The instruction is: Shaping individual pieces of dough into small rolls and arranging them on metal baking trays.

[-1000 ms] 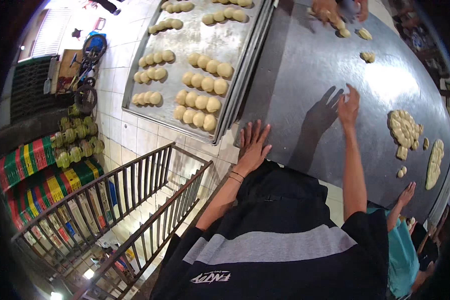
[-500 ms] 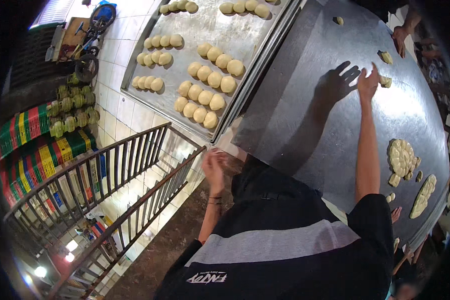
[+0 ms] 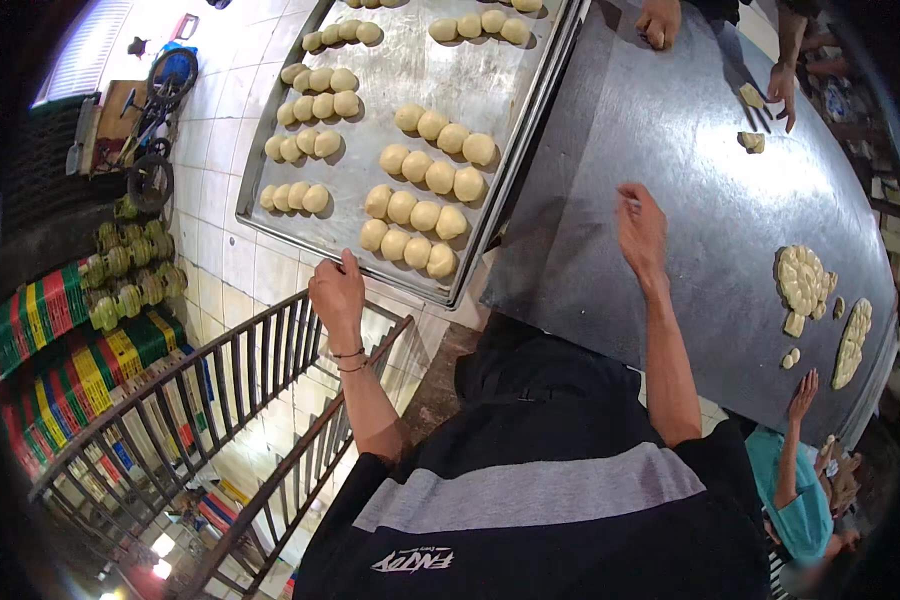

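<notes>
My left hand is at the near edge of a large metal baking tray. Its fingers are curled at the rim, with one digit pointing up against it. Rows of round dough balls, set side by side in lines, sit on the tray. My right hand hovers over the grey metal worktable, its fingers loosely bent and nothing visible in them. Small flattened dough pieces lie farther off. A lumpy dough mass and a long dough strip rest at the right.
Other people's hands work around the table: a closed hand at the far edge, another hand beside dough, and one at the right. A dark railing stands at my left, above stairs. Bicycles are beyond.
My left hand has moved from beside the tray's near corner left to its near edge. My right hand has drawn back from the dough pieces. A person's closed hand has appeared at the far edge.
</notes>
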{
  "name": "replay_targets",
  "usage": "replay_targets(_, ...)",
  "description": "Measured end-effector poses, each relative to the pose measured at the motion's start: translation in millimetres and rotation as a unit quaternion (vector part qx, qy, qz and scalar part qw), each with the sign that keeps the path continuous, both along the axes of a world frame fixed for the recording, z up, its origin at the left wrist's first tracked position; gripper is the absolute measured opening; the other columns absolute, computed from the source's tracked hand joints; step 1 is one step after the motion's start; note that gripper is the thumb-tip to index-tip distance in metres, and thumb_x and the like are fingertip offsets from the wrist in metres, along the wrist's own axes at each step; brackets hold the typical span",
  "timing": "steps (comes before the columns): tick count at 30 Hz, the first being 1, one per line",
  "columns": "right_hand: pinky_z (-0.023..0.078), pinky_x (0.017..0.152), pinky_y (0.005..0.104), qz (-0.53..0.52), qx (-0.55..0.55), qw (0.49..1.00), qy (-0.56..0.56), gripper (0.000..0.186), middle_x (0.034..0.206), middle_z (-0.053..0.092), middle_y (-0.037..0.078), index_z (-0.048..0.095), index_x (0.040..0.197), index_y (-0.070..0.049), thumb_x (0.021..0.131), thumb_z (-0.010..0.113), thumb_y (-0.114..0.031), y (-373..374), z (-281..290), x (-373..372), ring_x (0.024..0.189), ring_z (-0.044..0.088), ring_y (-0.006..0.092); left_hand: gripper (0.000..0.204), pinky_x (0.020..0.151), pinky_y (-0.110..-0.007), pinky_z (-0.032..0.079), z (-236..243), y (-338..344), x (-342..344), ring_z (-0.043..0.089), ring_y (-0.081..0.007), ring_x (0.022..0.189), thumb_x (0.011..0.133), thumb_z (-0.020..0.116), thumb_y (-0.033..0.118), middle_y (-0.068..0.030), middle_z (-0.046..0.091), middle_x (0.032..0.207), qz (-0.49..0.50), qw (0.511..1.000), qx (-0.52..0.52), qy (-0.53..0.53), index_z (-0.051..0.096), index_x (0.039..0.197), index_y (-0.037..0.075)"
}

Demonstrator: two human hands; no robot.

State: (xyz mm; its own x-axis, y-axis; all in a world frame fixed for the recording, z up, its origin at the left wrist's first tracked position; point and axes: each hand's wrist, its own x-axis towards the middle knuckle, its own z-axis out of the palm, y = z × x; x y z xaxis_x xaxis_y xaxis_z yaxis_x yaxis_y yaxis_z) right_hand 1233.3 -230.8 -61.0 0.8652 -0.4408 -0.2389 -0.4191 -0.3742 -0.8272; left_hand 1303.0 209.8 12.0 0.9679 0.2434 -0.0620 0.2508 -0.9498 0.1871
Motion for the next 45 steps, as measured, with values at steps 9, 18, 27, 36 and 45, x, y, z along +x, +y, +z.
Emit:
replay_targets(9,0.057,0.081,0.0537,0.033,-0.266,0.961,0.065,0.034,0.090,0.074,0.024,0.064,0.101,0.004,0.096,0.065,-0.029,111.1,58.1,171.5,0.090,0.073,0.0456,0.049,0.067,-0.058,0.046,-19.3,9.9,-8.0,0.062,-0.0498,0.071,0.101,0.063,0.039,-0.0264,0.067,0.074,0.022,0.987,-0.132,-0.084,0.063,0.077,-0.003)
replay_targets(18,0.056,0.080,0.0511,-0.025,-0.156,0.985,0.064,0.038,0.093,0.073,0.029,0.073,0.095,0.008,0.086,0.066,-0.028,90.4,61.2,185.9,0.091,0.073,0.0449,0.035,0.058,-0.031,0.042,-63.9,8.0,-25.9,0.049,-0.0111,0.063,0.114,0.044,0.029,-0.0004,0.057,0.079,0.115,0.835,-0.514,-0.156,0.056,0.097,0.000)
replay_targets(27,0.045,0.058,0.0436,-0.142,-0.041,0.988,-0.038,0.031,0.061,0.059,0.019,0.062,0.081,0.014,0.086,0.065,-0.017,129.0,82.4,68.5,0.060,0.055,0.0144,0.052,0.105,-0.046,0.047,-76.3,50.7,-56.3,0.058,-0.0282,0.119,0.105,0.058,0.032,-0.0158,0.059,0.131,0.035,0.857,-0.492,-0.150,0.051,0.141,-0.005)
replay_targets(36,0.049,0.054,0.0369,-0.110,0.146,0.977,0.113,0.032,0.065,0.066,0.011,0.067,0.083,0.010,0.096,0.068,-0.018,178.6,71.6,-38.3,0.057,0.064,0.0187,0.068,0.118,-0.054,0.041,-111.9,15.4,-188.7,0.045,-0.0347,0.144,0.104,0.061,0.021,-0.0142,0.043,0.159,0.116,0.640,-0.709,0.274,0.027,0.163,0.014)
replay_targets(45,0.044,0.108,0.0413,-0.035,-0.331,0.938,-0.099,0.048,0.144,0.060,0.017,0.056,0.145,-0.002,0.111,0.049,-0.035,-169.3,51.9,76.0,0.127,0.058,0.0302,0.050,0.112,-0.056,0.044,-36.2,-31.4,-154.9,0.057,-0.0337,0.132,0.108,0.057,0.025,-0.0149,0.058,0.145,0.222,0.435,-0.872,0.005,0.043,0.153,0.008)
